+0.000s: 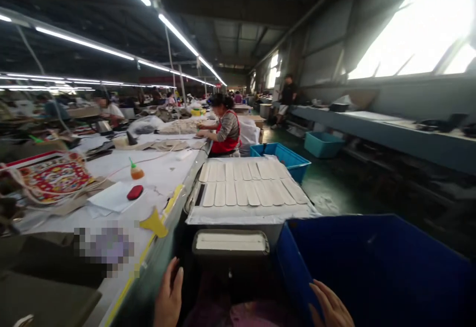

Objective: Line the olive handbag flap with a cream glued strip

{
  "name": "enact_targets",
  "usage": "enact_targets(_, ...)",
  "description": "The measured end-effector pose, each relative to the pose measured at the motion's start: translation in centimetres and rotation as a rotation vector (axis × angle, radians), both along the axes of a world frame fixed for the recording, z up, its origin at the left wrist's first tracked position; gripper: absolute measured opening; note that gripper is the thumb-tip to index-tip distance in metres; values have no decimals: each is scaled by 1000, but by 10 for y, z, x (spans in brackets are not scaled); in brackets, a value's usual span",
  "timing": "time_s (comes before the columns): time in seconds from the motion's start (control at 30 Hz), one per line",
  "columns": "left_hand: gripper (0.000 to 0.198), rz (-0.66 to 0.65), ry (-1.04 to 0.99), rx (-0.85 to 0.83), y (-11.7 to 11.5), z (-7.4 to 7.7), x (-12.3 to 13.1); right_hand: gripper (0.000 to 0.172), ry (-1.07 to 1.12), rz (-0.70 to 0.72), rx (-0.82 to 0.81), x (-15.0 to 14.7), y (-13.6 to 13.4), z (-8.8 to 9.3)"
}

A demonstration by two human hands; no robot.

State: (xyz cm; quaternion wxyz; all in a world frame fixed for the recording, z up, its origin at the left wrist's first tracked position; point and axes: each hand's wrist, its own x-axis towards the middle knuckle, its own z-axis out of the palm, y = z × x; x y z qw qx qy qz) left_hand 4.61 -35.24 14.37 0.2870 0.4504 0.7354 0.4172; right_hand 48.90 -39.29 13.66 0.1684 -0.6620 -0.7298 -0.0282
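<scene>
My left hand point(169, 294) is raised beside the white-covered table's edge, thumb and fingers stretched out, holding nothing. My right hand point(330, 303) is in front of the near wall of a large dark blue bin point(297, 262), its fingers extended and apart from the thumb; whether it touches the bin I cannot tell. Between and beyond my hands is a dark, box-shaped object point(230, 262) with a pale panel point(230, 241) along its top; its kind is unclear. Behind it, a white-covered board point(253, 214) carries two rows of pale strips point(230, 193) with rounded ends.
On the long table point(174, 168) to the left lie a yellow tool-like piece point(154, 223), a red oval object point(135, 192), a green-tipped bottle point(136, 170) and a patterned bag point(55, 175). A co-worker point(225, 128) in a red apron sits ahead, near a light-blue bin point(278, 158).
</scene>
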Motion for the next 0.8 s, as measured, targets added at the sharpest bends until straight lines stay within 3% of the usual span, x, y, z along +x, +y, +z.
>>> enact_targets(0.1,47,-196,194,188,29,35,14,37,27,-32,-23,-22,2,16)
enact_targets(0.2,50,-495,452,330,55,56,44,42,23,-156,-70,-29,10,22)
enact_targets(0.33,66,-862,713,262,80,57,97,60,10,-393,-359,-16,10,13)
enact_targets(0.43,74,-1084,763,107,93,54,133,65,92,-419,-555,6,9,8)
enact_targets(0.53,72,-1192,761,9,104,57,157,59,104,-478,-584,24,22,11)
enact_targets(0.63,73,-1239,739,-28,114,59,165,50,150,-426,-347,10,57,23)
enact_targets(0.7,82,-1243,736,-69,121,58,165,49,405,-293,-267,-22,88,30)
enact_targets(0.8,94,-1220,745,-115,128,46,162,55,997,-190,-507,-78,128,29)
